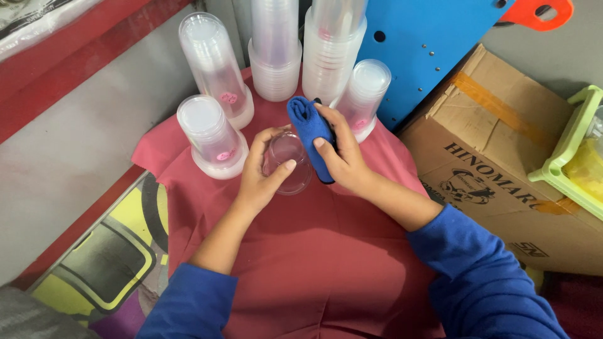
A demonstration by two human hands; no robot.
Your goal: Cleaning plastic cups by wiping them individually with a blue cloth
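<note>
So the left hand (260, 172) is wrapping around a clear plastic cup (287, 162), thumb on the near side and fingers curling over the far rim, holding it just above the red cloth (301, 251). The cup is lying tipped over, long axis running roughly from the person toward the stacks at the back; which end faces the camera is hard to tell, it's that see-through.

The right hand (339, 154) is gripping a rolled-up blue rag (311, 135), fingers closed around it, and the rag is pressing right against the cup's right side. So the cup is sitting immediately to the left of the right hand, touching the rag, with both hands basically meeting at it. The left one is the hand actually carrying the cup; the right is only on the rag.

Counting outward: one loose cup, one rag. Behind the hands there are five stacks of nested clear cups (210, 135) standing upside down, two shorter ones nearest the hands, three taller ones at the back. A blue panel (427, 44) is leaning behind them, and a cardboard box (502, 144) is sitting off to the right, with a light green basket (575, 147) beyond it. Both sleeves are blue.
</note>
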